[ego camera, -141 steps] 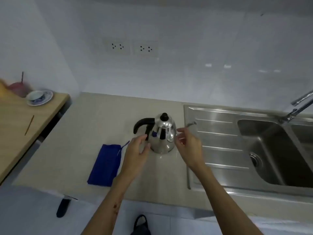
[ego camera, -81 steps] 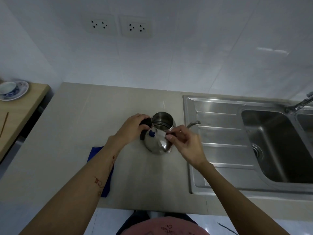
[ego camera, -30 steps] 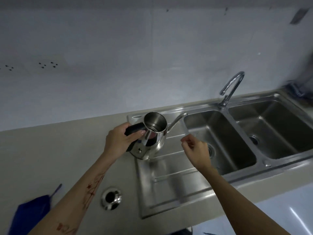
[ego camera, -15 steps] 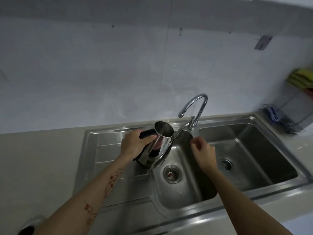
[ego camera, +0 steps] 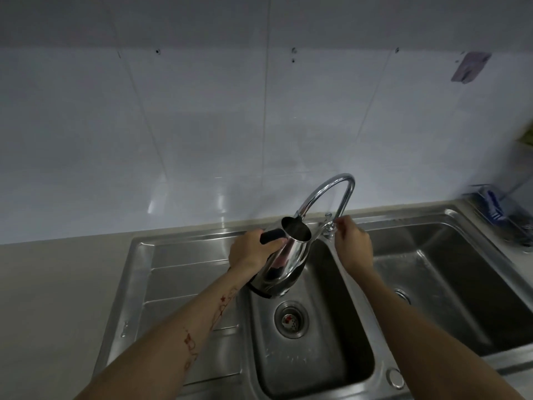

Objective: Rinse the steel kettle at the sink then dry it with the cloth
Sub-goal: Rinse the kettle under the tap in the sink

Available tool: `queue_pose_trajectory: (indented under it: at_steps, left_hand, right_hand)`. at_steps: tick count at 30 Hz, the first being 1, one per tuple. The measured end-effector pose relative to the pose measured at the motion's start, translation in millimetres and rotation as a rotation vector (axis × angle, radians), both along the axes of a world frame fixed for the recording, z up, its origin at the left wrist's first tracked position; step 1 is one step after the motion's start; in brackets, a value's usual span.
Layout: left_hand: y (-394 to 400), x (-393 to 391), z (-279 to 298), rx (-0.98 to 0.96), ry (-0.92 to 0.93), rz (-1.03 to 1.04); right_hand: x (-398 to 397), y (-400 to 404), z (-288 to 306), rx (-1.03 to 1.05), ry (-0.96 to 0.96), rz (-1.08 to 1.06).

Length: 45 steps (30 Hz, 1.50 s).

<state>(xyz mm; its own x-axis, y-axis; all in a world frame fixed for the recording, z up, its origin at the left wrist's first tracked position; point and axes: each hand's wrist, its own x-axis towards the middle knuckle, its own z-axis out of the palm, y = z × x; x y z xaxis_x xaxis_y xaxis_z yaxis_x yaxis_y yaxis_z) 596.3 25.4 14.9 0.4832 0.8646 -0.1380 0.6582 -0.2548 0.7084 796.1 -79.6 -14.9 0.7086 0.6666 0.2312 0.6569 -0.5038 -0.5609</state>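
Note:
My left hand [ego camera: 250, 249] grips the black handle of the steel kettle [ego camera: 284, 261] and holds it tilted over the left sink basin [ego camera: 314, 356]. The kettle has no lid, and its open mouth sits right under the spout of the curved chrome tap [ego camera: 331, 192]. My right hand [ego camera: 353, 243] is at the tap's base, fingertips pinched on the small tap lever [ego camera: 329, 225]. No water is visible. The cloth and the lid are out of view.
A ribbed steel drainboard [ego camera: 178, 284] lies left of the basin, with beige counter [ego camera: 57, 298] beyond it. A second basin [ego camera: 450, 284] is on the right. A wire rack [ego camera: 507, 215] holding blue items stands at the far right by the tiled wall.
The lid came off and stayed on the counter. My left hand carried the kettle right from the counter to under the tap. My right hand rose to the tap lever.

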Motion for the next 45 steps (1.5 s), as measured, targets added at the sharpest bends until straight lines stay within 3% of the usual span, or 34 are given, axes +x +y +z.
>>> queue_pose_trajectory:
  at_steps: [9, 17, 24, 34, 45]
  left_hand:
    - [4.2, 15.1, -8.1, -0.021, -0.070, 0.078]
    - [8.3, 14.0, -7.1, -0.031, -0.101, 0.083]
    - [11.0, 16.3, -4.7, -0.061, -0.155, 0.084]
    - [9.1, 14.8, -7.9, -0.064, -0.130, 0.096]
    - [11.7, 16.0, -15.8, -0.078, -0.141, 0.106]
  right_hand:
    - [59.9, 31.7, -9.7, -0.314, 0.012, 0.191]
    - [70.4, 42.9, -36.4, -0.444, 0.053, 0.294]
    - [70.7, 43.8, -37.4, -0.550, -0.071, 0.325]
    - [57.2, 40.7, -49.0, -0.586, -0.025, 0.257]
    - [67.1, 58.5, -62.8, -0.542, 0.049, 0.371]
